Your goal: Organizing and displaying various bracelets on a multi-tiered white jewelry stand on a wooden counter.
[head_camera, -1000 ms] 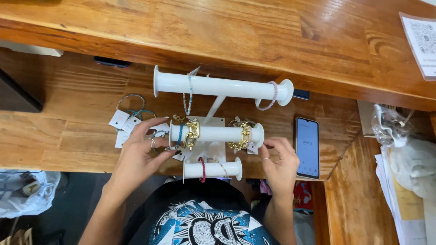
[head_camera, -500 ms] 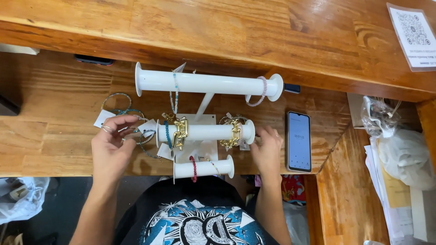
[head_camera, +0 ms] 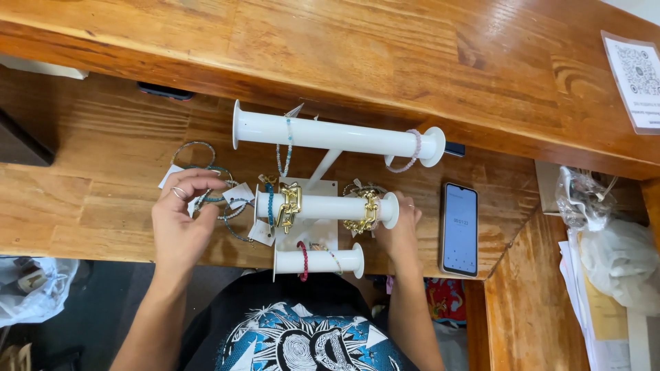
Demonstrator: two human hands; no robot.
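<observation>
- Three white bars make up the tiered bracelet stand (head_camera: 323, 206) on the wooden desk (head_camera: 89, 206), which sits at the middle of the view.
- Left hand (head_camera: 180, 223) lies at about 9 o'clock from the stand, fingers curled and pinched together on a beaded bracelet (head_camera: 206, 199) in the loose pile of bracelets (head_camera: 206, 172) (tagged with small white cards) just left of the middle bar.
- That pile spreads from under the fingertips toward 12 o'clock of the hand, touching the desk.
- Right hand (head_camera: 399, 230) is at 3 o'clock from the stand, its fingers closed around the right end cap of the middle bar, just beside a gold chain bracelet (head_camera: 368, 213).
- A second gold chain bracelet (head_camera: 289, 205) and a blue beaded one hang at the left end of the same bar, between the two hands.
- The lowest bar carries a red bracelet (head_camera: 303, 251); the top bar carries a pale pink bracelet (head_camera: 411, 152).
- A smartphone (head_camera: 459, 228) lies face up at 3 o'clock of the right hand, near but apart from it.
</observation>
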